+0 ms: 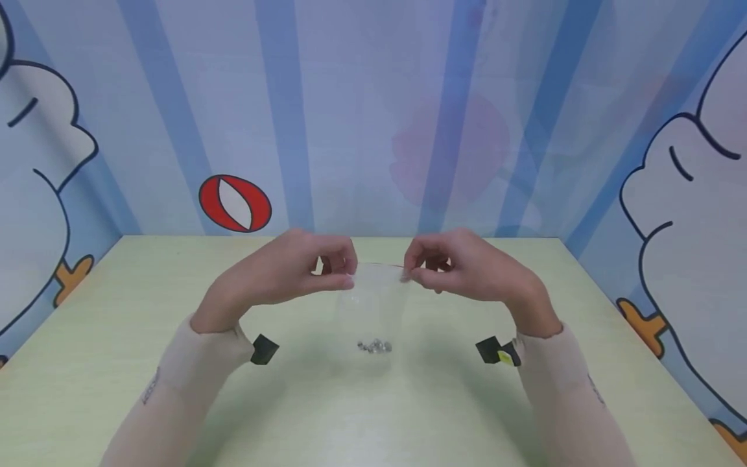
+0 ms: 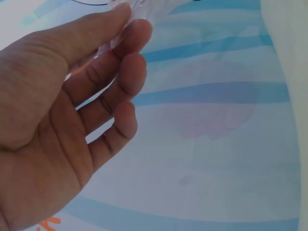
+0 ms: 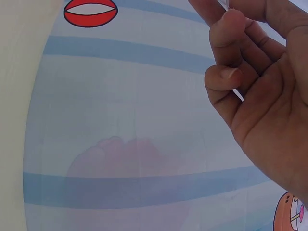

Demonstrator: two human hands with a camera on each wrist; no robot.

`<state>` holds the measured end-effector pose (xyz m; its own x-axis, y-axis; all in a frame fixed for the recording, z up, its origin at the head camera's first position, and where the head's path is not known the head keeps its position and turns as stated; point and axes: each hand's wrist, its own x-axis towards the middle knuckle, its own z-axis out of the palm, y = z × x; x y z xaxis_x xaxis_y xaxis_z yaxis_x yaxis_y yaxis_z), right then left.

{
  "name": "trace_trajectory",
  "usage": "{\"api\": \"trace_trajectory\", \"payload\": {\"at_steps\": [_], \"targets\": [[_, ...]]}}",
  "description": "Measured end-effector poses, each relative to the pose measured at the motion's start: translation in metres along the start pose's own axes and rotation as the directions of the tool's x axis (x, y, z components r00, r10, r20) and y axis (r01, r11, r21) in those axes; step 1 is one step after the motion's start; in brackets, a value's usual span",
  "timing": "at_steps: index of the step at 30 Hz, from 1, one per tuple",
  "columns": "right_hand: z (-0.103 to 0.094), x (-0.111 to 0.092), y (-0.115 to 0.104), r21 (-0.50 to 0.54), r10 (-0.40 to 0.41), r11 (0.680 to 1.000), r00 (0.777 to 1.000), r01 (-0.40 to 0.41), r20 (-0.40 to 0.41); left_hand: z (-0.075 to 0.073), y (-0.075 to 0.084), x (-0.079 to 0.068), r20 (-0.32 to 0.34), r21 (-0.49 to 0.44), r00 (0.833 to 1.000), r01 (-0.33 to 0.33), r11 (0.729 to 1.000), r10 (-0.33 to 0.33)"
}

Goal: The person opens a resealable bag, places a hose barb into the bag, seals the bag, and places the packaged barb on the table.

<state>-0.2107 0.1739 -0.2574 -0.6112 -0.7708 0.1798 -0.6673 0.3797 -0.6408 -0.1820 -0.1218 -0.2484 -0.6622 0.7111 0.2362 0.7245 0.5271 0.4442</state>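
Observation:
A clear plastic bag (image 1: 373, 308) with a thin reddish line along its top edge hangs between both hands over the table. Several small silvery pieces (image 1: 375, 346) lie gathered at its bottom; their kind is too small to make out. My left hand (image 1: 300, 266) pinches the bag's upper left corner between thumb and fingers. On the opposite side, my right hand (image 1: 469, 267) grips the upper right corner in the same way. Crinkled plastic (image 2: 144, 8) shows at the left thumb tip in the left wrist view, while the other fingers curve loosely below.
The pale yellow-green table (image 1: 373, 421) runs back to a blue striped backdrop (image 1: 362, 117) with cartoon prints, including a red and white oval (image 1: 235, 203). Dark camera pieces (image 1: 264, 349) stick out from the light sleeves (image 1: 192, 376) at both wrists.

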Motion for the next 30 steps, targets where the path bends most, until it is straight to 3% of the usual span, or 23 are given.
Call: {"api": "trace_trajectory", "payload": {"at_steps": [8,16,25,30], "targets": [[-0.003,0.001,-0.005,0.06,-0.121,0.99,0.986,0.129,-0.117,-0.009,0.009,0.0,-0.161,0.023,0.986,-0.031,0.999,0.035],[-0.002,0.005,-0.013,0.039,-0.194,0.976,0.935,0.215,-0.295,-0.01,0.003,-0.002,-0.336,0.029,0.936,-0.106,0.994,0.11],[-0.001,0.0,-0.023,-0.054,-0.212,0.976,0.88,0.209,-0.425,-0.012,0.011,-0.004,-0.449,0.031,0.889,-0.086,0.996,0.09],[0.001,0.002,-0.026,-0.021,-0.218,0.971,0.85,0.238,-0.479,-0.01,0.015,-0.003,-0.489,-0.016,0.869,-0.1,0.995,0.08]]}}
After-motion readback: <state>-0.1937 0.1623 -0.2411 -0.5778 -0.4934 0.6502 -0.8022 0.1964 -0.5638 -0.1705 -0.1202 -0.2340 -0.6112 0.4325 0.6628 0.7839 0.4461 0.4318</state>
